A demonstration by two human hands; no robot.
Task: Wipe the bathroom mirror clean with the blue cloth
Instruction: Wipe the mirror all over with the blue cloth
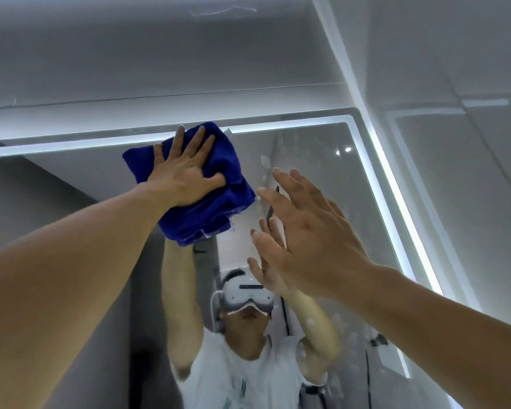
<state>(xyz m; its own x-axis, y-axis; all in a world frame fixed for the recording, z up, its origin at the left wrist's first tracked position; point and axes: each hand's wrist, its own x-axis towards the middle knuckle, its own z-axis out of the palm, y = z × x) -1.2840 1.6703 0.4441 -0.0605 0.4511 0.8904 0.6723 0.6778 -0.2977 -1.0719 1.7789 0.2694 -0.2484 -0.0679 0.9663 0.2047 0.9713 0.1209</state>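
My left hand (pixel 186 172) is spread flat, fingers splayed, thumb out to the side, pressing the blue cloth (pixel 195 187) against the mirror (pixel 322 154). The cloth sits left of centre in the frame, bunched in folds, its upper edge reaching the lit strip (pixel 71 147) along the mirror's top border. My right hand (pixel 304 231) is at centre right, fingers straight and loosely apart, holding nothing; its fingertips look to be touching or very near the glass, where they meet their own reflection, though I cannot tell which

The step in hand, as I judge it, is wiping the upper band of the mirror. To do it well I would keep the palm flat so the pressure spreads across the whole cloth, not just under the fingertips, and sweep sideways toward the right of the frame, where pale smears and spots show on the glass above and right of the right hand. More marks show at lower right. I would lift the bare hand off first, since it could leave fresh prints, and overlap each pass
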